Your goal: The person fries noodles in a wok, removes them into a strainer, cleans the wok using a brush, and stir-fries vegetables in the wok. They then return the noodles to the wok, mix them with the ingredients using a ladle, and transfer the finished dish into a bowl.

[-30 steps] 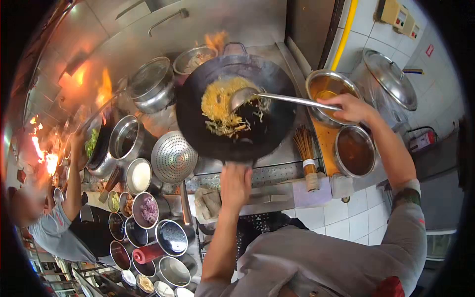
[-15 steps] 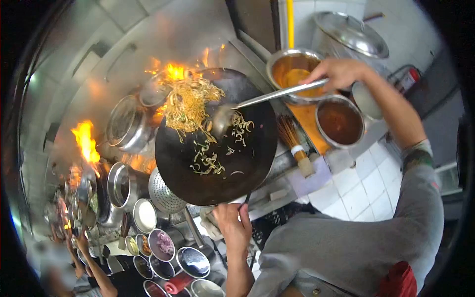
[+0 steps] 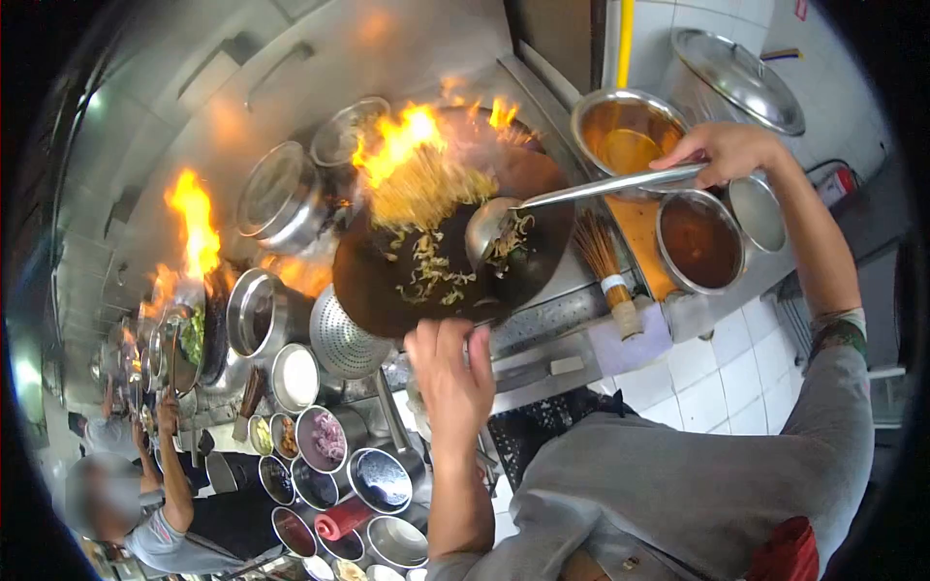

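Note:
My left hand (image 3: pixel 450 373) is closed at the near rim of the dark wok (image 3: pixel 378 300); its handle is hidden beneath the fingers. Noodles (image 3: pixel 421 198), blurred by motion, are bunched at the wok's far left side, with flames (image 3: pixel 412 140) rising behind them. Loose pale strips (image 3: pixel 431 271) lie nearer me in the wok. Closed round the end of a long metal handle, my right hand (image 3: pixel 722 155) holds a ladle (image 3: pixel 489 232). The ladle's bowl is inside the wok, right of the noodles, beside some strips.
On the right are a pot of amber liquid (image 3: pixel 630 136), a pot of brown sauce (image 3: pixel 697 242) and a bamboo brush (image 3: pixel 605 266). A perforated strainer (image 3: pixel 344 334) and several ingredient bowls stand left. A co-worker (image 3: pixel 165 523) is at the far left near tall flames (image 3: pixel 197 228).
The noodles have shifted from the wok's middle to its far left side. Flames have grown behind the wok, which now tilts. The ladle stays in my right hand, and the view has turned.

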